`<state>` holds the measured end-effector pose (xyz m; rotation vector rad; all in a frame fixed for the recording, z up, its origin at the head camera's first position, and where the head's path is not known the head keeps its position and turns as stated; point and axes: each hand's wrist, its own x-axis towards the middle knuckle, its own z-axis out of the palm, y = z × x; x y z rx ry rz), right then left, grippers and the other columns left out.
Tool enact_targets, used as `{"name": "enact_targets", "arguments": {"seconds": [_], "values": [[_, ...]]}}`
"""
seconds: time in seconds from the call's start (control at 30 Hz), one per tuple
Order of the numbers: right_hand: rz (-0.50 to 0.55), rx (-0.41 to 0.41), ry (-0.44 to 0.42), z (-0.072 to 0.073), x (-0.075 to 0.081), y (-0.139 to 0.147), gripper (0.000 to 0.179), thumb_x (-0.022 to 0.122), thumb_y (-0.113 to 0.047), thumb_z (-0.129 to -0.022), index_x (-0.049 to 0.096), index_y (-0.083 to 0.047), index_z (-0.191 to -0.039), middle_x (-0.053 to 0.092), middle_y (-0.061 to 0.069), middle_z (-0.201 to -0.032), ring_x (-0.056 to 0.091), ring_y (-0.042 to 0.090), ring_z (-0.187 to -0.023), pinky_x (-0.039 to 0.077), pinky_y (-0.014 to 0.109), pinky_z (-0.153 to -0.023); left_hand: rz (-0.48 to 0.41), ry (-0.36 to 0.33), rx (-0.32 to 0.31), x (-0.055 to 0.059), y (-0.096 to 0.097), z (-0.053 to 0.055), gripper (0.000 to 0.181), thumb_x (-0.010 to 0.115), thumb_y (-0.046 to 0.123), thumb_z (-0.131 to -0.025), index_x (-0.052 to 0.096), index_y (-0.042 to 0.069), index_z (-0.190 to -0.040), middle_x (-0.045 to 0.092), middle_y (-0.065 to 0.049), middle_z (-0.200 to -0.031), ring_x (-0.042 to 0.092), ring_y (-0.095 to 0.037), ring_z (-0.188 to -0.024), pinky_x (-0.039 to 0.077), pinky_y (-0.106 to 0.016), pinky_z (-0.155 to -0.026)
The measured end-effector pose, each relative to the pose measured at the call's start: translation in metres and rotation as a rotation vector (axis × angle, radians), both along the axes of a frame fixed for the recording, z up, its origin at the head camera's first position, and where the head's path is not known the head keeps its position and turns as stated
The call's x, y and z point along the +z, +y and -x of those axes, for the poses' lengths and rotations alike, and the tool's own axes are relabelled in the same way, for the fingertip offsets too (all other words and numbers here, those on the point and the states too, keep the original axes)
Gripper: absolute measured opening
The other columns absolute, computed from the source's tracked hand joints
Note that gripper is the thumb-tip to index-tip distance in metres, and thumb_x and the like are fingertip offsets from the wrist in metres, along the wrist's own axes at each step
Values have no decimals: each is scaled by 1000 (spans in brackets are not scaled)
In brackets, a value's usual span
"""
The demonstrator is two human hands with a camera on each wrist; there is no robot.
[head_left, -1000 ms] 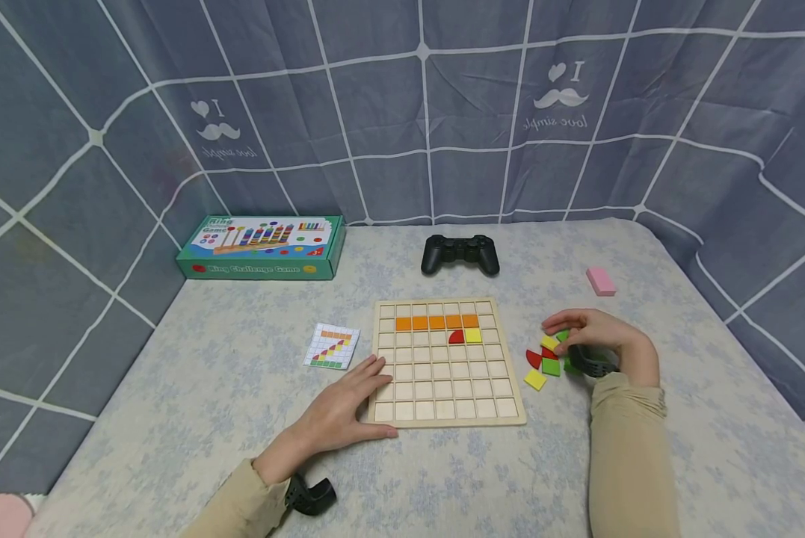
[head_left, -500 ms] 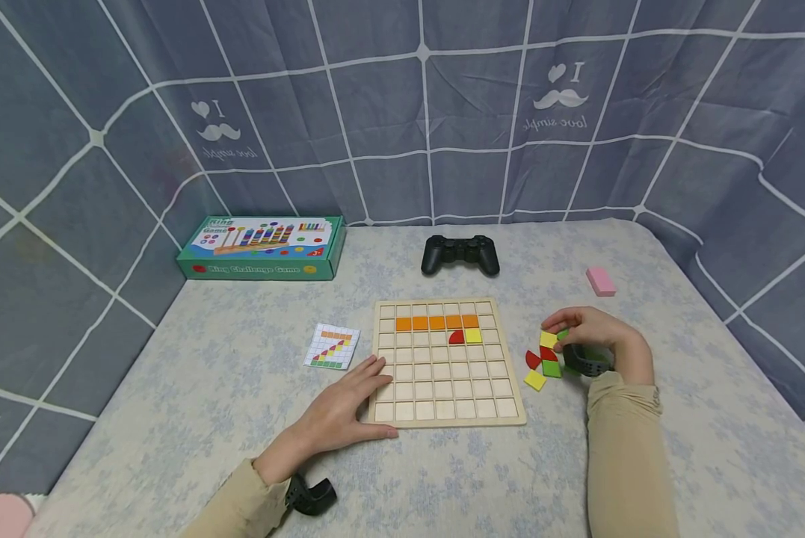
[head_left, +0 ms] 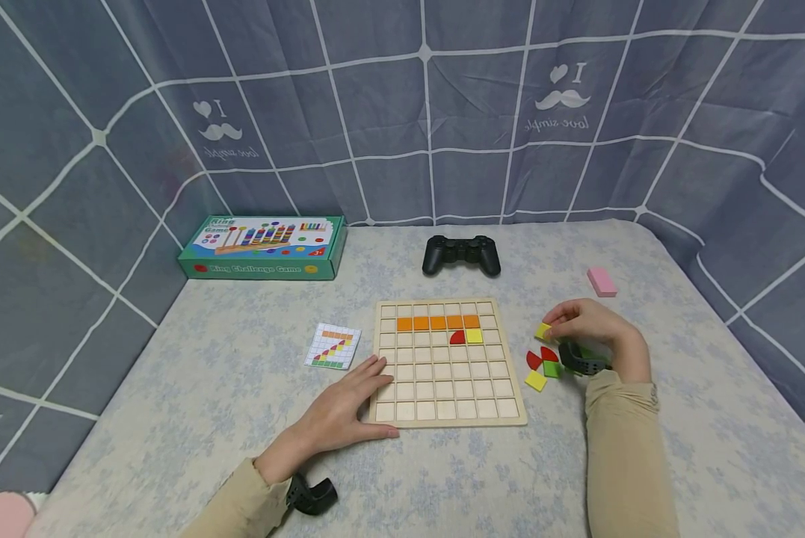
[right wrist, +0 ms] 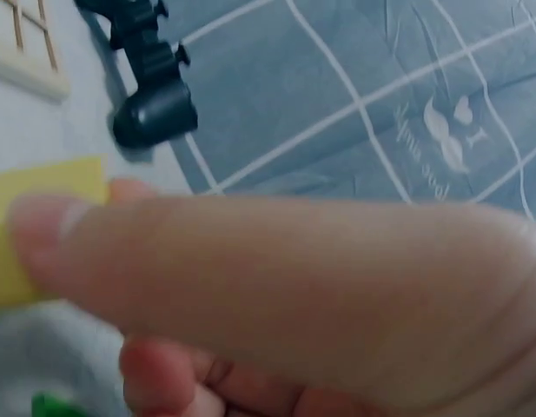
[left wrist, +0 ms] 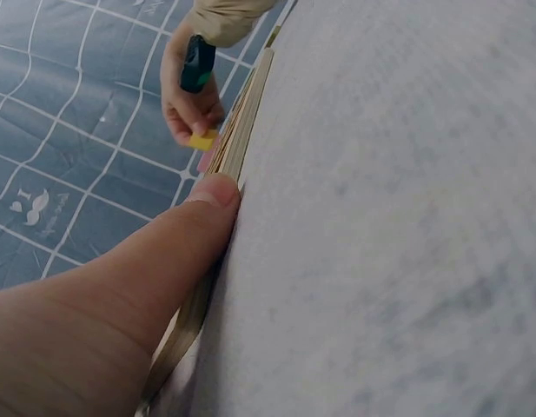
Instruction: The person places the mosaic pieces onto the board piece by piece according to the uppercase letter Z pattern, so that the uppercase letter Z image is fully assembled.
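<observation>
My right hand (head_left: 590,323) pinches a yellow square tile (head_left: 543,331) between thumb and fingers, above the table to the right of the wooden grid board (head_left: 445,388). The right wrist view shows the thumb over that yellow tile (right wrist: 81,178). Below the hand lie red quarter-circle tiles (head_left: 533,360), a green square tile (head_left: 551,369) and another yellow square tile (head_left: 536,381). Straight-fingered, my left hand (head_left: 338,409) rests at the board's left edge, its thumb by the front corner. The board bears a row of orange tiles (head_left: 439,323), with a red quarter-circle (head_left: 458,338) and a yellow square (head_left: 474,336) beneath.
A card with a coloured grid pattern (head_left: 332,346) lies left of the board. Behind stand a green game box (head_left: 261,248) and a black game controller (head_left: 461,255). A pink block (head_left: 602,282) sits at the back right. Grid-patterned cloth hangs behind the table.
My right hand has lifted a yellow square off the loose tiles and shifted slightly up and away from them, uncovering the red piece below. The left hand has stayed in place.
</observation>
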<state>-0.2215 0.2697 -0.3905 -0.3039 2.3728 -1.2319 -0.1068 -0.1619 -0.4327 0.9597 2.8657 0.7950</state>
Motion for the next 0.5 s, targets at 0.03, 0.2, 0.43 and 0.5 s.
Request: {"name": "enact_targets", "arguments": {"seconds": [0.03, 0.2, 0.43, 0.5], "values": [[7, -2, 7, 0, 2, -2, 34, 69, -14, -85, 60, 10, -106, 63, 8, -86, 58, 20, -77, 50, 27, -72, 0, 1, -1, 0, 0, 0, 83, 66, 64, -75, 52, 6, -133, 32, -12, -149, 21, -23, -140, 30, -44, -108], [-12, 16, 81, 4, 10, -15, 29, 69, -18, -85, 63, 5, -103, 64, 8, -88, 55, 22, -80, 48, 31, -73, 0, 6, -4, 0, 1, 0, 82, 66, 63, -75, 52, 6, -132, 33, -13, -149, 22, -23, -140, 30, -44, -107], [12, 95, 172, 7, 18, -41, 24, 70, -19, -85, 65, 0, -99, 66, 5, -90, 55, 17, -80, 47, 31, -74, 3, -5, 1, 0, 1, 0, 82, 66, 64, -75, 52, 7, -133, 32, -12, -149, 21, -21, -140, 29, -43, -108], [30, 128, 171, 9, 18, -48, 22, 70, -16, -85, 66, 1, -98, 66, 6, -91, 57, 17, -81, 48, 30, -76, 3, -5, 3, 0, 1, 0, 83, 66, 64, -75, 52, 6, -133, 32, -12, -149, 20, -21, -140, 29, -43, -108]]}}
